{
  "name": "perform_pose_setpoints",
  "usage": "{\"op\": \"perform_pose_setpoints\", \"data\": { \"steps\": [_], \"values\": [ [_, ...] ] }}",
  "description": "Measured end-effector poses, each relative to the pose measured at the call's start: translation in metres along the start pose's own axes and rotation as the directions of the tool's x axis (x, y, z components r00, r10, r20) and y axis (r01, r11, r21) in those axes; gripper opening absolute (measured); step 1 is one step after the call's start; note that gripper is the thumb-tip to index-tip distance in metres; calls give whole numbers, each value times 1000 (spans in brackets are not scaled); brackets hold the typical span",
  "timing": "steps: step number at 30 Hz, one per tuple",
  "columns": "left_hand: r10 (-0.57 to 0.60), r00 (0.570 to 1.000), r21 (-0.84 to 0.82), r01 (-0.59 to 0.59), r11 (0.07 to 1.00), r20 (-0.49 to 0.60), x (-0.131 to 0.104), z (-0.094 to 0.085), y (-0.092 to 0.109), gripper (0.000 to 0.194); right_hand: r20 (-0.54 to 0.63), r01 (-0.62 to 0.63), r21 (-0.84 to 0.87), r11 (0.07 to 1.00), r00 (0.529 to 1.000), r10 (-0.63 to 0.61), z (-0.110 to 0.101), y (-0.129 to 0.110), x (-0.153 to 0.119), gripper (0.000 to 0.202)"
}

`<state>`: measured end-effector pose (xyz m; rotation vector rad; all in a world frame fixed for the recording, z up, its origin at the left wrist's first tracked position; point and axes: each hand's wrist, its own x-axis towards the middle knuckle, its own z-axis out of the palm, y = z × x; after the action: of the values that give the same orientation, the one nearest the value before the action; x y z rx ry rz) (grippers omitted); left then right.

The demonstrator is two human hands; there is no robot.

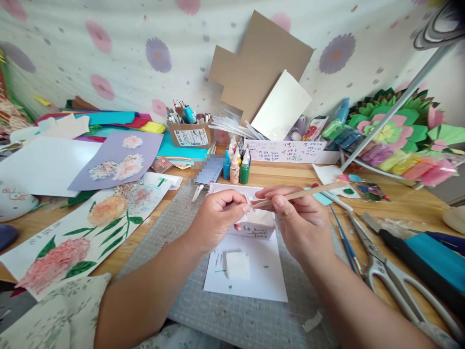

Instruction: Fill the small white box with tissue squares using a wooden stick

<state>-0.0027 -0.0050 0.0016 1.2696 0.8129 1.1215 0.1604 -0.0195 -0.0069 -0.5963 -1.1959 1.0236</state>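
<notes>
Closed around a slim wooden stick [316,190], my right hand [301,220] holds it aslant, its far end pointing up to the right. My left hand [223,213] pinches a small whitish strip [249,201] between thumb and fingers, at the stick's near tip; its exact kind is unclear. Behind and below the fingers, partly hidden, stands a small white box [259,231] with handwriting on its side. Under it lies a white sheet [267,283] with green marks. On that sheet sits a folded white square [238,265], soft-looking like tissue.
A grey cutting mat [189,286] lies under the sheet. Scissors [378,271] and thin blue brushes [348,242] lie at right. Several paint bottles [235,169] stand behind my hands, near a pencil box [191,135]. Flower paintings [105,232] cover the left side.
</notes>
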Motion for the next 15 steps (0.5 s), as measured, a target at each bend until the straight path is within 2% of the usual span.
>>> {"op": "perform_pose_setpoints", "data": {
  "steps": [8,11,15],
  "values": [
    [6,1000,3,-6,1000,0,0,0,0,14,-54,-46,8,999,997,46,0,2,2,6],
    [-6,999,-2,6,1000,-44,1,0,4,13,-98,-61,12,998,993,62,-1,1,4,9],
    [-1,991,-24,-3,1000,-133,2,-2,7,12,-215,-78,10,997,973,78,-7,2,12,12]
  ]
}}
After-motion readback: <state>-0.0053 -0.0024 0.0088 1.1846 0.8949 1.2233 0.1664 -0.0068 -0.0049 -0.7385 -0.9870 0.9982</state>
